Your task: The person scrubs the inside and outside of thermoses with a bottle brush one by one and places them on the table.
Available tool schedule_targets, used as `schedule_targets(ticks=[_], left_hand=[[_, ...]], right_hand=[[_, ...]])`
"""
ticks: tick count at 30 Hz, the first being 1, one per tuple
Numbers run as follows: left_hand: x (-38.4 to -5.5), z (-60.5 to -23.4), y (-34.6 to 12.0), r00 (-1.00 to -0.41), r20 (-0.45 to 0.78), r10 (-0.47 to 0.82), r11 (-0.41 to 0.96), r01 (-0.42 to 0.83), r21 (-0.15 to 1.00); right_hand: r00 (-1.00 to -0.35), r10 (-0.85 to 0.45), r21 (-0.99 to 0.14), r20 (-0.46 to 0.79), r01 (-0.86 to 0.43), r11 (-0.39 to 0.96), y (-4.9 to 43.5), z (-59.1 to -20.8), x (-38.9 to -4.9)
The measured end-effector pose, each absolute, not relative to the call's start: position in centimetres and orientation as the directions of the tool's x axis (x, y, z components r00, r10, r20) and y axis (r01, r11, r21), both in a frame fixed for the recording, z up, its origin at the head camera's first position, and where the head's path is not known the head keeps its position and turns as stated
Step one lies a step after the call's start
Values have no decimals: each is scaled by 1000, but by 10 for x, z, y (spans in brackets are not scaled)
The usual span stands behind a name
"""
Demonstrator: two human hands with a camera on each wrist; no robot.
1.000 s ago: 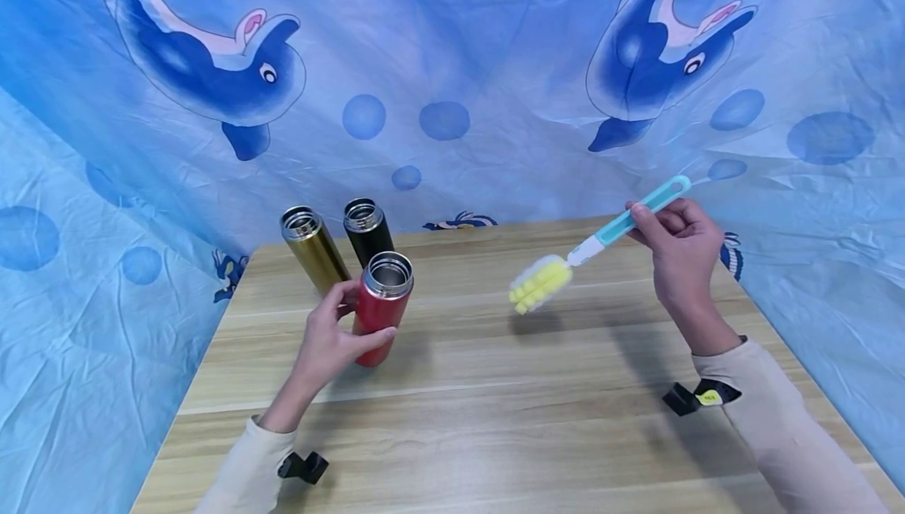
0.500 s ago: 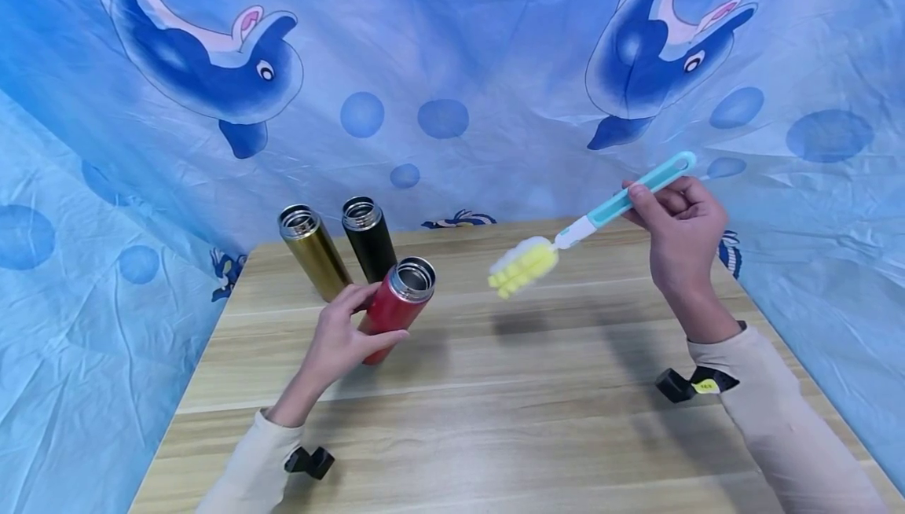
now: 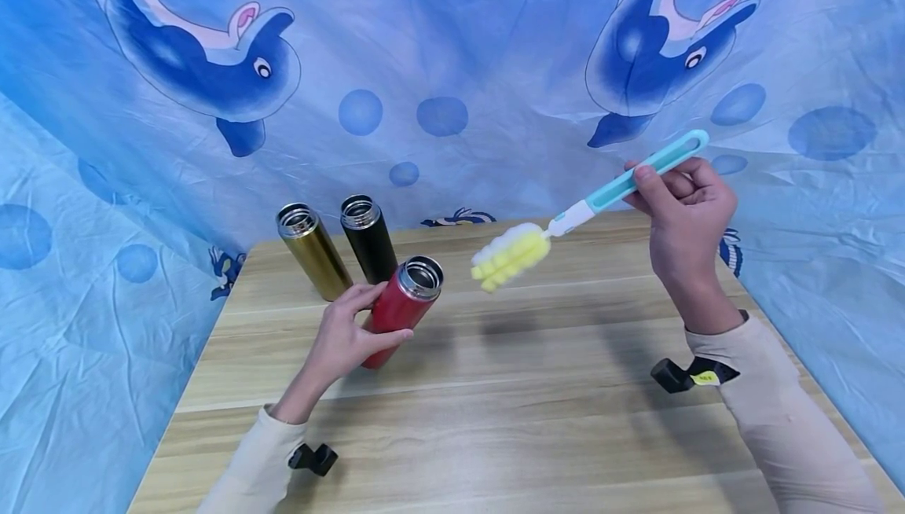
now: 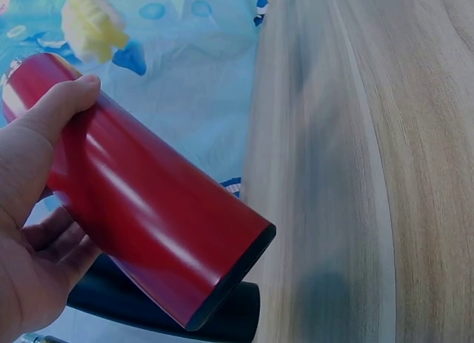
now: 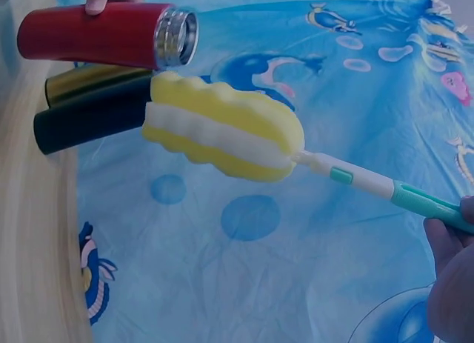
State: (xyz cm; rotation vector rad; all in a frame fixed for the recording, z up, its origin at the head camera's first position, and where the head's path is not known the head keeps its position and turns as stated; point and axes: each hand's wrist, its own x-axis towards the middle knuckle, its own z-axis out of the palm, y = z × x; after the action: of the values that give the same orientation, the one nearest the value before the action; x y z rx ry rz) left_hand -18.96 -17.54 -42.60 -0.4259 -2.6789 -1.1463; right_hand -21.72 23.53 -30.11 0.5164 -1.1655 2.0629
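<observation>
My left hand (image 3: 346,333) grips a red thermos bottle (image 3: 401,311) round its body. The bottle has no lid, and its steel mouth leans to the right, toward the brush. In the left wrist view the red bottle (image 4: 148,187) is tilted, its dark base low and above the table. My right hand (image 3: 689,223) pinches the turquoise handle of a bottle brush (image 3: 512,255) between thumb and fingers. Its yellow and white sponge head points down and left, in the air to the right of the bottle mouth. The right wrist view shows the sponge head (image 5: 222,128) apart from the mouth.
Behind the left hand stand two more lidless bottles, a gold one (image 3: 314,255) and a black one (image 3: 369,239). The wooden table (image 3: 481,420) spreads under both hands. A blue dolphin-print curtain (image 3: 495,50) hangs along its back and sides.
The red bottle has gone from nearly upright to leaning right. The brush has risen and moved left toward the bottle, with the right hand still holding its handle.
</observation>
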Motion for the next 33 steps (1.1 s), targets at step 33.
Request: schedule_targets(ticks=[33], left_hand=[[-190, -424, -160, -940, 252, 229, 656, 340, 674]], right_hand=[[-669, 279, -585, 689, -741, -330, 196, -283, -218]])
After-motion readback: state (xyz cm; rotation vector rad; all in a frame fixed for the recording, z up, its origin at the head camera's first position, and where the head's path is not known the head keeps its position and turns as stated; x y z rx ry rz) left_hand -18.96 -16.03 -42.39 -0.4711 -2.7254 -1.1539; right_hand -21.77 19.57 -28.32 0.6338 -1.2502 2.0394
